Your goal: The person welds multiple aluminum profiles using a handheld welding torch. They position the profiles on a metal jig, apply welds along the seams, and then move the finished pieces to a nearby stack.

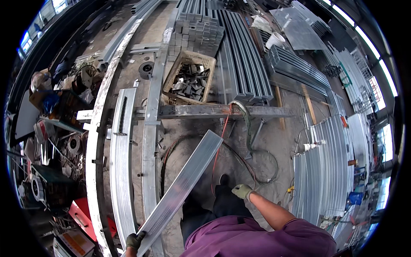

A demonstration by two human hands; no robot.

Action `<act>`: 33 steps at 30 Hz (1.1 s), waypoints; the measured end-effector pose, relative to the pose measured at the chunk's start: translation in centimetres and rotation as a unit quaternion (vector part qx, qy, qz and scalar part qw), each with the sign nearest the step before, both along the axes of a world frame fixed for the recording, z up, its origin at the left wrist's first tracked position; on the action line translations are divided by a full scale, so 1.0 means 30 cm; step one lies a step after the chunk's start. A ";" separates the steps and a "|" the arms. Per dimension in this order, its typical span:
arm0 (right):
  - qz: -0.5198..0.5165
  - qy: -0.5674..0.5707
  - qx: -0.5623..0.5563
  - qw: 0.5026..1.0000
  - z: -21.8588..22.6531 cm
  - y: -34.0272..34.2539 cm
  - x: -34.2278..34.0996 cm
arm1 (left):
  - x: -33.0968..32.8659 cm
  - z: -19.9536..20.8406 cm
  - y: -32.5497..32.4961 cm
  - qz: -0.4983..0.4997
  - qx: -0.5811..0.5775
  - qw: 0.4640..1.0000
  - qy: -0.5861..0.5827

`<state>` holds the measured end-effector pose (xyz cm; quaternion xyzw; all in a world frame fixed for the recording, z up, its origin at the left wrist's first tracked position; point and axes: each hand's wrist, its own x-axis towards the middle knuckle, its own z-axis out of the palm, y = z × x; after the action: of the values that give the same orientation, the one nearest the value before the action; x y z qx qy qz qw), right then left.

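Note:
My gloved left hand (135, 240) grips the edge of a long silver metal profile (182, 177) near its lower end. The profile slants up and to the right, and its far end hangs over the floor beyond my feet. My gloved right hand (242, 191) is held in front of my body, its fingers curled in with nothing visible in them. It is apart from the profile. Left of the held piece, a similar wide profile (122, 167) lies lengthwise between steel rails, with a dark strip (123, 115) along its upper part.
A white-stained rail (97, 158) and a grey rail (150, 171) run lengthwise, with a crossbeam (192, 111) ahead. Beyond it stand a crate of metal offcuts (209, 81) and stacked tubes (244, 55). Hoses (274, 165) loop across the floor. Metal sheets (325, 171) lie right; a red box (83, 216) left.

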<state>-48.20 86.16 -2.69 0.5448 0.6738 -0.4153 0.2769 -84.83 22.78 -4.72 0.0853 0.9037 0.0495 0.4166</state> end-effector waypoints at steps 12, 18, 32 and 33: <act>-0.381 0.270 -0.310 0.828 0.036 -0.400 -0.368 | 0.085 0.005 0.731 -0.123 0.130 0.982 -0.065; -0.497 0.253 -0.288 0.778 -0.039 -0.386 -0.382 | 0.126 -0.010 0.864 -0.105 0.197 0.971 -0.081; -0.434 0.277 -0.239 0.823 -0.059 -0.406 -0.370 | 0.102 0.168 0.462 -0.127 0.024 0.987 -0.093; -0.438 0.278 -0.229 0.824 -0.061 -0.393 -0.363 | 0.110 0.178 0.451 -0.130 0.017 0.987 -0.095</act>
<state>-59.09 74.36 -4.53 0.5651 0.2988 -0.7688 -0.0160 -81.55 36.31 0.63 0.2043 0.8402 0.0178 0.5021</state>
